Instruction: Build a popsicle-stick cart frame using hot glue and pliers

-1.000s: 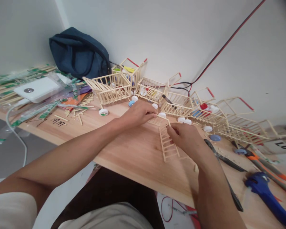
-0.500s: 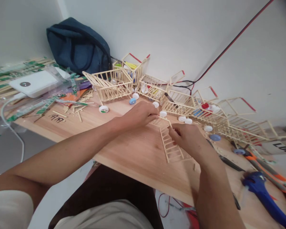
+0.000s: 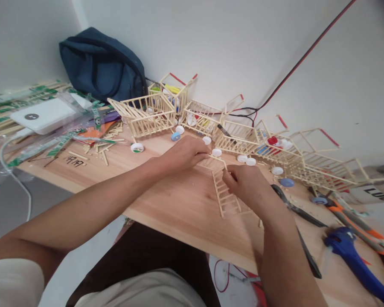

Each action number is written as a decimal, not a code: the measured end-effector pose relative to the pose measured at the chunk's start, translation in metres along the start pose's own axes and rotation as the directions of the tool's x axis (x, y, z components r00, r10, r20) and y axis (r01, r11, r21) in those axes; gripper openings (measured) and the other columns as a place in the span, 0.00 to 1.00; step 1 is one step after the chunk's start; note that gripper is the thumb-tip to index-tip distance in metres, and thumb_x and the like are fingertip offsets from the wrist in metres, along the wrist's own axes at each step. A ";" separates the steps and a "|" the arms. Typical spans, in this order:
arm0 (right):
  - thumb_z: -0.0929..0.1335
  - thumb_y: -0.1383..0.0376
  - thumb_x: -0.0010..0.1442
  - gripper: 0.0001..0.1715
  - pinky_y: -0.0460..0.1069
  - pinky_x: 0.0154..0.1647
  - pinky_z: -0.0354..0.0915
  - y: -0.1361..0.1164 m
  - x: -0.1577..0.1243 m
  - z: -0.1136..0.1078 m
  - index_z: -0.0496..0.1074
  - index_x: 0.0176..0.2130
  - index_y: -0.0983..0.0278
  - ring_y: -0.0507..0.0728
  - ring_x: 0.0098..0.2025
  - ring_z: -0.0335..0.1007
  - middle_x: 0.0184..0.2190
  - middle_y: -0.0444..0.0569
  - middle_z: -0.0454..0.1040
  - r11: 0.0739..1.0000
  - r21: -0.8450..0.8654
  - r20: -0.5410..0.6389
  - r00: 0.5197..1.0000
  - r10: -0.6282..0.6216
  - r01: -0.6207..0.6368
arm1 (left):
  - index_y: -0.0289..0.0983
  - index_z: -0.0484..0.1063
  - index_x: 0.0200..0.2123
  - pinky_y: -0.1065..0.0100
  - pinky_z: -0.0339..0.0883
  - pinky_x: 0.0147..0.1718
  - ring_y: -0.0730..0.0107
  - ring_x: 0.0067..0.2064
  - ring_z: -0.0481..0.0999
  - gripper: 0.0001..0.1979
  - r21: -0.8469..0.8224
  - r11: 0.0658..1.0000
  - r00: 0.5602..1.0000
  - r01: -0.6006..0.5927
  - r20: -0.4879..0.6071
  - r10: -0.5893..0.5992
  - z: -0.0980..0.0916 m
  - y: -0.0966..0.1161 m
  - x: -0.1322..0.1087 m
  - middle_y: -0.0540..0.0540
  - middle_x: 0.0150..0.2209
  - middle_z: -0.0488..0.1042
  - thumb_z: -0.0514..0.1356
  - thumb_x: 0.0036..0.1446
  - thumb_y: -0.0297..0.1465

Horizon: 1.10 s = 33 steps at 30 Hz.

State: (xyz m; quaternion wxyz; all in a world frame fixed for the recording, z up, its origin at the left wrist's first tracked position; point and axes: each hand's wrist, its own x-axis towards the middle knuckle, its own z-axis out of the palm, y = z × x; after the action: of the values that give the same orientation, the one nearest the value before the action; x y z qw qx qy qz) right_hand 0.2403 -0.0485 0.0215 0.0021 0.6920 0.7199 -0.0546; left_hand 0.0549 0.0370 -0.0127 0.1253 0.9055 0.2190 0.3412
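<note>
A ladder-like frame of thin wooden sticks (image 3: 225,200) lies flat on the wooden table (image 3: 179,209). My left hand (image 3: 185,152) is closed in a pinch on a thin stick (image 3: 218,159) at the frame's far end. My right hand (image 3: 248,187) rests on the frame's right side, fingers curled and pinching the same end of the stick frame. Both hands meet at the frame's top corner.
Several stick-built cart-like frames (image 3: 147,114) line the wall, with bottle caps (image 3: 137,147) scattered near them. A dark blue bag (image 3: 102,66) sits in the corner. Loose sticks and packets (image 3: 45,140) lie left. Pliers (image 3: 355,217), black cutters (image 3: 294,209) and a blue tool (image 3: 355,256) lie right.
Both hands stay pinched at the frame's top corner; the view has only shifted slightly. The frame has barely moved.
</note>
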 end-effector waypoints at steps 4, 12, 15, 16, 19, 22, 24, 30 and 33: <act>0.59 0.66 0.60 0.18 0.48 0.26 0.47 -0.001 -0.001 0.000 0.65 0.20 0.64 0.51 0.21 0.58 0.18 0.48 0.70 1.000 -0.021 -0.019 1.000 -0.008 0.007 | 0.34 0.76 0.30 0.71 0.57 0.29 0.71 0.30 0.72 0.10 0.009 1.000 1.000 -0.003 -0.009 0.003 0.001 -0.002 0.000 0.47 0.28 0.77 0.57 0.61 0.30; 0.59 0.65 0.59 0.18 0.48 0.26 0.47 0.000 0.000 0.003 0.68 0.21 0.64 0.51 0.22 0.57 0.19 0.49 0.70 1.000 -0.016 -0.052 0.999 -0.015 0.014 | 0.34 0.77 0.32 0.70 0.57 0.30 0.70 0.31 0.73 0.09 0.024 1.000 1.000 0.001 0.002 -0.001 0.001 -0.003 -0.002 0.46 0.29 0.78 0.58 0.60 0.30; 0.59 0.65 0.58 0.18 0.48 0.26 0.48 0.002 0.001 0.005 0.69 0.22 0.64 0.52 0.22 0.57 0.19 0.50 0.71 1.000 -0.015 -0.075 0.997 -0.022 0.021 | 0.34 0.77 0.32 0.70 0.57 0.30 0.70 0.31 0.73 0.11 0.048 0.999 1.000 0.001 0.001 -0.001 0.001 -0.004 -0.002 0.46 0.29 0.78 0.57 0.61 0.31; 0.59 0.65 0.58 0.18 0.48 0.26 0.48 0.002 0.001 0.006 0.69 0.22 0.64 0.52 0.22 0.57 0.19 0.50 0.71 1.000 -0.012 -0.079 0.997 -0.023 0.022 | 0.34 0.77 0.32 0.70 0.57 0.30 0.70 0.31 0.73 0.11 0.053 0.999 1.000 0.000 -0.001 0.001 0.002 -0.005 -0.002 0.46 0.29 0.78 0.57 0.61 0.31; 0.58 0.65 0.58 0.19 0.48 0.26 0.47 0.003 0.002 0.007 0.69 0.21 0.64 0.52 0.21 0.56 0.19 0.49 0.71 1.000 -0.003 -0.079 0.997 -0.025 0.025 | 0.35 0.77 0.32 0.70 0.57 0.30 0.70 0.31 0.74 0.10 0.045 0.999 1.000 0.000 -0.008 0.000 0.002 -0.005 -0.002 0.46 0.29 0.78 0.57 0.61 0.31; 0.58 0.64 0.59 0.19 0.48 0.26 0.47 0.003 0.002 0.008 0.70 0.21 0.65 0.52 0.21 0.54 0.20 0.50 0.72 0.999 -0.033 -0.086 0.996 -0.028 0.025 | 0.34 0.77 0.32 0.70 0.58 0.30 0.71 0.31 0.74 0.10 0.034 0.999 1.000 0.003 -0.007 -0.003 0.002 -0.006 -0.002 0.46 0.29 0.78 0.58 0.61 0.31; 0.58 0.64 0.59 0.19 0.48 0.26 0.46 0.002 0.002 0.008 0.71 0.22 0.65 0.52 0.22 0.55 0.21 0.51 0.73 0.999 -0.046 -0.090 0.996 -0.027 0.023 | 0.34 0.77 0.32 0.70 0.58 0.30 0.71 0.31 0.74 0.09 0.034 0.999 1.000 0.005 0.005 -0.005 0.002 -0.006 -0.002 0.46 0.29 0.78 0.58 0.60 0.30; 0.58 0.66 0.60 0.20 0.49 0.26 0.46 -0.004 -0.001 0.004 0.73 0.24 0.66 0.53 0.23 0.59 0.23 0.53 0.75 0.999 -0.035 -0.084 0.996 -0.009 0.006 | 0.34 0.77 0.32 0.70 0.58 0.30 0.70 0.32 0.75 0.10 0.050 0.999 1.000 0.006 0.019 -0.007 0.002 -0.006 -0.002 0.46 0.30 0.79 0.57 0.61 0.30; 0.58 0.66 0.60 0.20 0.49 0.26 0.47 -0.005 -0.001 0.004 0.74 0.25 0.66 0.53 0.24 0.62 0.25 0.54 0.76 0.999 -0.039 -0.081 0.997 -0.009 0.006 | 0.35 0.78 0.33 0.70 0.59 0.31 0.69 0.32 0.75 0.10 0.050 0.999 1.000 0.014 0.012 -0.015 0.002 -0.007 -0.002 0.45 0.30 0.79 0.57 0.61 0.31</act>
State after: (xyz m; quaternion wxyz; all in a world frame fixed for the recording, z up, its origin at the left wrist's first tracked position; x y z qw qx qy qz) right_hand 0.2352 -0.0503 0.0184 -0.0139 0.6909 0.7227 -0.0126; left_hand 0.0532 0.0417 -0.0177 0.1067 0.9088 0.2333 0.3290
